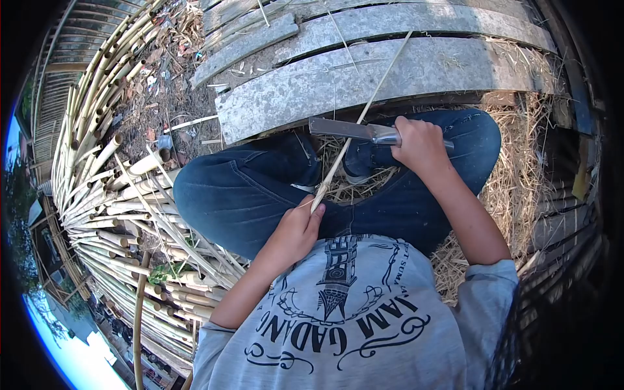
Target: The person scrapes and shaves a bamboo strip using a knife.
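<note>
My left hand [298, 232] is closed round the near end of a long, thin bamboo strip [334, 167]. The strip slants up and away between my knees, and its far end lies over the grey boards. In my right hand [420, 144] is the handle of a knife with a broad, straight metal blade [340, 129]. The blade points left and crosses the strip between my knees; whether its edge touches the strip I cannot tell. Part of the knife's handle is hidden by my fingers.
Weathered boards [312, 84] form a low platform in front of my crossed legs. Many cut bamboo poles [123, 221] are stacked on the left. Straw-like shavings [517, 175] cover the ground at right. Litter and chips [166, 84] lie at the upper left.
</note>
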Motion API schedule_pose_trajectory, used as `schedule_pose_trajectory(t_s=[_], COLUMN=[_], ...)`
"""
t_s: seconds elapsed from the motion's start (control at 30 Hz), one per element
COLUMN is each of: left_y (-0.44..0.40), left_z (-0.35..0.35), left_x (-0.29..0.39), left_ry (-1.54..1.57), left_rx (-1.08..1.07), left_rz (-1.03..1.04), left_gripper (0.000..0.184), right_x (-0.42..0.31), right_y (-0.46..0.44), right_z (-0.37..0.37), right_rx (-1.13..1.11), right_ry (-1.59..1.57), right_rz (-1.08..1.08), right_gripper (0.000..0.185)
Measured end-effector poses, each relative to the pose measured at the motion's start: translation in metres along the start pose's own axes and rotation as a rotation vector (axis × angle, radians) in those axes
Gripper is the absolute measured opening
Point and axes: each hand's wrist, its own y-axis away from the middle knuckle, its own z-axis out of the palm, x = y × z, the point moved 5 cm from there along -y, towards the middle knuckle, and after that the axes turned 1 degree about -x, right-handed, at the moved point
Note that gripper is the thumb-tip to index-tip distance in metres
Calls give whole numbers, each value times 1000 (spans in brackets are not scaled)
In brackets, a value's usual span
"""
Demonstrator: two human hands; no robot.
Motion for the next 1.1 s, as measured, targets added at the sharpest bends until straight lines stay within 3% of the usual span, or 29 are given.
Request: schedule_pose_trajectory(t_s=[0.1, 0.23, 0.37, 0.47, 0.5, 0.57, 0.67, 0.7, 0.8, 0.83, 0.87, 0.9, 1.03, 1.1], left_y=[4, 3, 10, 23, 24, 17, 13, 11, -3, 6, 20, 26, 4, 3], left_z=[-1, 1, 4, 0, -2, 0, 3, 4, 12, 4, -2, -3, 6, 4], left_x=[11, 6, -12, -5, 9, 19, 25, 19, -36, -21, -1, 8, -18, -9], left_ry=[9, -34, -76, -116, -160, -214, -165, -161, -291, -297, -117, 61, 46, 73], left_rx=[97, 92, 174, 153, 133, 175, 186, 193, 242, 253, 123, -10, 125, 92], left_rz=[125, 6, 4, 73, -9, 112, 118, 132, 328, 342, 215, 90, 317, 270], left_gripper=[26, 24, 24, 25, 26, 26, 27, 27, 25, 25, 32, 44, 43, 42], right_x=[9, 20, 50, 80, 75, 45, -13, -10, 49, 71, 86, 84, 25, 1], right_y=[-5, -6, -17, -34, -32, -17, 8, 8, -21, -35, -42, -41, -11, 6], right_z=[-2, -11, -24, -49, -50, -47, -14, -16, -31, -41, -54, -61, -46, -23], right_rx=[130, 136, 186, 372, 322, 199, 47, -8, 152, 217, 206, 229, 45, -45], right_ry=[14, 36, 18, 39, 10, -49, -47, -64, -28, 27, 76, 80, 2, 4], right_rz=[-31, -26, 176, 231, 187, 71, -165, -138, 165, 229, 239, 239, -39, -123], right_gripper=[24, 16, 5, 5, 7, 14, 14, 13, 10, 10, 11, 11, 21, 24])
